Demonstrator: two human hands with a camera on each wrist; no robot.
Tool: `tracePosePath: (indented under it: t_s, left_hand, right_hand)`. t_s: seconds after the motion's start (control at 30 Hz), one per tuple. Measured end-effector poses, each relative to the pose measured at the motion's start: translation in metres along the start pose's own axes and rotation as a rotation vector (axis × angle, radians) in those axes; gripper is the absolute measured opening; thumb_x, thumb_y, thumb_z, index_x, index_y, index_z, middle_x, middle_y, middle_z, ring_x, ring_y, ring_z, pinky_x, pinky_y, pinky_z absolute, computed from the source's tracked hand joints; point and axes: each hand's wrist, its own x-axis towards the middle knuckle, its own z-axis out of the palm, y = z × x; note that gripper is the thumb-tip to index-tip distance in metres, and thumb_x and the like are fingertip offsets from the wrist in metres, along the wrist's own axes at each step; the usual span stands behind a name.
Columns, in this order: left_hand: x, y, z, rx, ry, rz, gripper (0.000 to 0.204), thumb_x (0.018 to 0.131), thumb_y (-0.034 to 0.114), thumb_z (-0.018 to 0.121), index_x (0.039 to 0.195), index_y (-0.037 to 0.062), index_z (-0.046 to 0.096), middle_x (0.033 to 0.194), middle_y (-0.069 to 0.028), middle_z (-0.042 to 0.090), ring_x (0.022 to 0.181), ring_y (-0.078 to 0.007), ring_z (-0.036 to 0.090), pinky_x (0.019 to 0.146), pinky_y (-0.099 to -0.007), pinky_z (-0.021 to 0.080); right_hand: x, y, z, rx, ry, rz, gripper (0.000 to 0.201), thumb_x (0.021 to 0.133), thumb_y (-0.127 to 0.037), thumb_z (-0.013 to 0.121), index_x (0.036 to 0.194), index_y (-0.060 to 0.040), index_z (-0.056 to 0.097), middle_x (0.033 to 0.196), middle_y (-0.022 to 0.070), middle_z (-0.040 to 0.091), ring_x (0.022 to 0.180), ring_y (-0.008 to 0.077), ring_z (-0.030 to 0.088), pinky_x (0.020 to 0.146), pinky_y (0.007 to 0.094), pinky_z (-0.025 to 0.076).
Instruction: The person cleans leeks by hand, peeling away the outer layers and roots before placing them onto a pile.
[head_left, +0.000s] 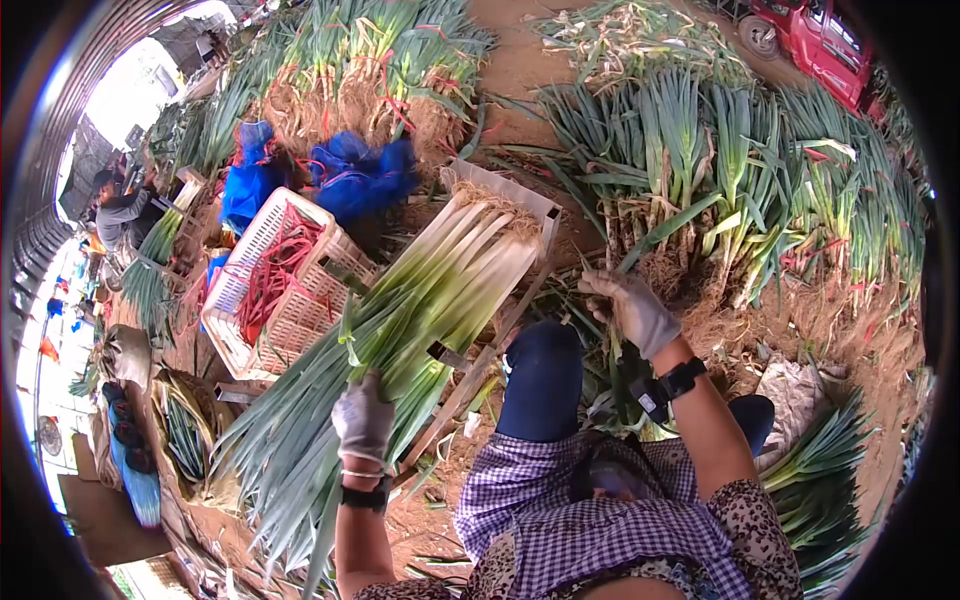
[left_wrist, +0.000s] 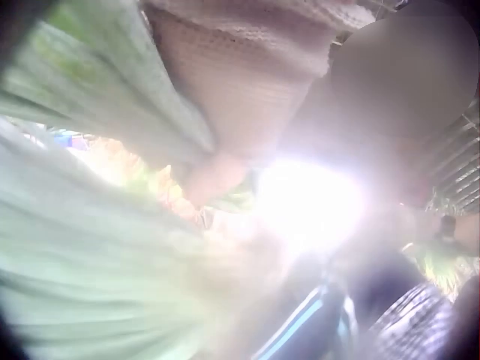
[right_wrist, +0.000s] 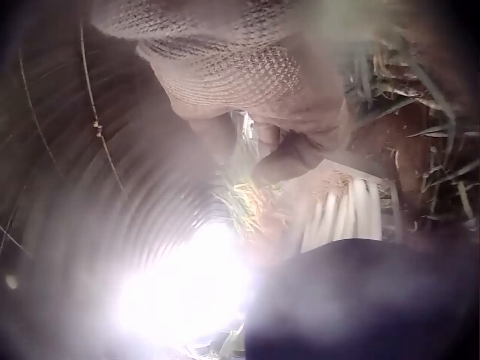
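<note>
A thick bundle of long green onions (head_left: 440, 265) lies slantwise on a metal-framed stand, white stems and roots toward the top. My gloved left hand (head_left: 363, 420) grips some of the green leaves at the bundle's lower side. In the left wrist view the leaves (left_wrist: 82, 247) spread close beside the glove (left_wrist: 232, 90). Apart from the bundle, my gloved right hand (head_left: 635, 312) is raised above my knee, its fingers bent. The right wrist view shows these bent fingers (right_wrist: 262, 142) near the lens in strong glare; I cannot tell whether they pinch something small.
A white plastic basket (head_left: 225, 300) with red ties stands left of the stand's metal frame (head_left: 548, 225). Behind it lie blue bags (head_left: 360, 175). More bundles of green onions (head_left: 690, 140) stand at the back and right. Another person (head_left: 120, 215) works at far left.
</note>
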Motion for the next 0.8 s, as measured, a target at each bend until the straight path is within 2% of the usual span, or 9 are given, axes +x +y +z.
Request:
tracePosePath:
  t_s: [0.1,0.17,0.37,0.53,0.63,0.67,0.7,0.77,0.8]
  left_hand:
    - [0.015,0.008,0.036,-0.032,0.018,0.102,0.041,0.073,0.02,0.063,0.114,0.0136,0.064,0.09,-0.0117,0.063,0.077,-0.0335,0.064,0.068,-0.0452,0.052]
    - [0.026,0.017,0.045,-0.028,0.02,0.084,0.047,0.069,0.019,0.064,0.116,0.0125,0.063,0.091,-0.011,0.062,0.079,-0.0328,0.063,0.069,-0.0447,0.052]
    - [0.026,0.029,0.061,0.192,-0.069,0.262,0.067,0.073,0.038,0.071,0.132,0.0133,0.052,0.101,-0.0106,0.057,0.091,-0.0292,0.058,0.076,-0.044,0.047]
    - [0.018,0.03,0.089,0.33,0.037,0.375,0.045,0.065,0.05,0.074,0.09,0.0152,0.063,0.101,-0.0115,0.053,0.091,-0.0289,0.05,0.08,-0.0463,0.04]
    - [0.016,0.034,0.077,0.309,-0.047,0.354,0.051,0.072,0.047,0.071,0.114,0.0188,0.062,0.103,-0.0112,0.054,0.094,-0.0302,0.052,0.083,-0.0482,0.041]
    - [0.015,0.035,0.073,0.244,-0.047,0.323,0.045,0.071,0.044,0.072,0.106,0.017,0.063,0.105,-0.0132,0.053,0.097,-0.0324,0.051,0.085,-0.049,0.04]
    - [0.015,0.039,0.069,0.215,-0.084,0.273,0.048,0.07,0.043,0.072,0.109,0.0155,0.062,0.109,-0.0153,0.052,0.1,-0.0341,0.05,0.087,-0.0504,0.04]
    - [0.012,0.041,0.056,0.132,-0.102,0.229,0.054,0.069,0.041,0.073,0.114,0.0132,0.06,0.119,-0.0192,0.05,0.108,-0.0374,0.047,0.091,-0.0519,0.038]
    - [0.005,0.035,0.06,0.111,0.01,0.259,0.054,0.07,0.035,0.074,0.117,0.0116,0.059,0.122,-0.0195,0.05,0.109,-0.038,0.047,0.093,-0.0508,0.038]
  right_hand:
    - [0.007,0.009,-0.006,-0.041,0.043,0.037,0.029,0.092,-0.023,0.062,0.116,-0.0073,0.063,0.103,0.0028,0.068,0.079,0.0109,0.061,0.067,0.0235,0.048]
    - [0.014,0.016,-0.01,-0.094,0.054,0.025,0.026,0.091,-0.022,0.062,0.113,-0.0072,0.064,0.099,0.0023,0.069,0.077,0.0104,0.061,0.066,0.0229,0.049]
    - [0.039,0.043,-0.012,-0.097,0.046,0.054,0.021,0.091,-0.018,0.062,0.108,-0.005,0.065,0.095,0.003,0.069,0.077,0.0112,0.063,0.064,0.0242,0.05]
    - [0.04,0.063,-0.02,-0.032,0.005,0.115,0.024,0.089,-0.017,0.066,0.107,-0.0016,0.066,0.095,0.0053,0.069,0.079,0.0119,0.065,0.062,0.0237,0.054]
    - [0.025,0.066,-0.031,-0.063,0.019,0.086,0.025,0.088,-0.014,0.067,0.109,-0.0015,0.064,0.095,0.0051,0.069,0.078,0.013,0.066,0.062,0.0243,0.055]
    - [0.017,0.059,-0.032,-0.072,0.04,0.104,0.026,0.088,-0.013,0.067,0.111,-0.0015,0.064,0.097,0.0046,0.069,0.082,0.013,0.066,0.062,0.0253,0.056]
    - [0.002,0.052,-0.036,-0.005,0.09,0.163,0.025,0.089,-0.017,0.066,0.111,-0.0041,0.064,0.1,0.0032,0.068,0.086,0.0126,0.064,0.068,0.026,0.054]
    - [-0.037,0.028,-0.045,-0.132,0.175,0.165,0.021,0.091,-0.02,0.066,0.106,-0.0057,0.064,0.096,0.0036,0.067,0.079,0.0098,0.062,0.071,0.0247,0.051]
    - [-0.05,0.033,-0.069,-0.082,0.076,0.113,0.026,0.092,-0.022,0.064,0.113,-0.0055,0.062,0.103,0.0054,0.066,0.081,0.0106,0.062,0.073,0.0264,0.052]
